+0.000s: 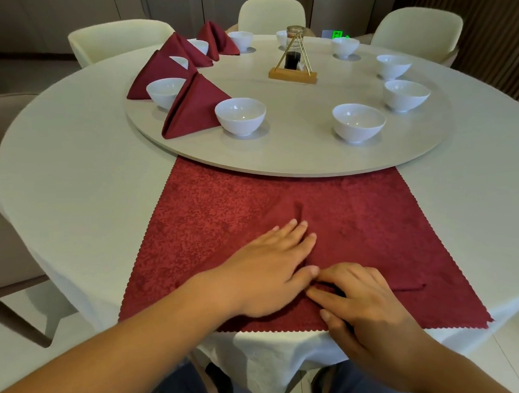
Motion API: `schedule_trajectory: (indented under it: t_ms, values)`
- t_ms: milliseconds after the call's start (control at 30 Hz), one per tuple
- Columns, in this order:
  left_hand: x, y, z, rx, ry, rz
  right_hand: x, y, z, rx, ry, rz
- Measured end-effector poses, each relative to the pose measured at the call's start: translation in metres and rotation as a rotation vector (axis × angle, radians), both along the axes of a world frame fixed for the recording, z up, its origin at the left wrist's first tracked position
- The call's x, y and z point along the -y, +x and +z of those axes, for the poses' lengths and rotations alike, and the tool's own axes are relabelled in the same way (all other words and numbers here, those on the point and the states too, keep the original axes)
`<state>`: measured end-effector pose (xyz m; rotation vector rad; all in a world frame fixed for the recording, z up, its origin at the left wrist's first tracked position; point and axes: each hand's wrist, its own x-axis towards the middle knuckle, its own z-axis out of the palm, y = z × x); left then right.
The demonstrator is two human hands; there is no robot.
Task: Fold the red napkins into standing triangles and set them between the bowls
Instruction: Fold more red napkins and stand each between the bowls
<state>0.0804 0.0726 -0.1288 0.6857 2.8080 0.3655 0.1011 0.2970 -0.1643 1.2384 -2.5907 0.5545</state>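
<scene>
On the spread napkin (222, 214), the left hand (269, 272) presses flat, fingers straight — the right hand (360, 299) pinches a fold.

On the table (64, 148) a napkin (222, 214) lay flat at the near edge, and its far side reached the near rim of the turntable (295, 160). The left hand (269, 272) rested on the middle of the napkin. The right hand (360, 299) was just to its right, touching it and closer to the table's edge, and pinched a fold of the napkin. Four folded napkins (193, 109) stood along the turntable's left rim, the nearest between two bowls (240, 114). Four more bowls stood along the right rim. A stand (292, 71) was behind the centre. Chairs (270, 14) stood behind the table's far edge.
</scene>
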Motion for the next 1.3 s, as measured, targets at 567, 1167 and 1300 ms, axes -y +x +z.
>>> schedule_trajectory:
  t_ms: [567,1167,1300]
  values:
    - [0.017,-0.070,-0.014,-0.127,0.067,0.205,0.000,-0.004,-0.001,0.028,-0.034,0.008]
    - [0.002,0.032,-0.019,-0.173,0.299,0.178,-0.053,-0.042,0.020,0.048,-0.007,-0.079]
    - [-0.002,0.032,-0.015,-0.194,0.243,0.172,-0.066,-0.045,0.020,-0.046,0.084,-0.085]
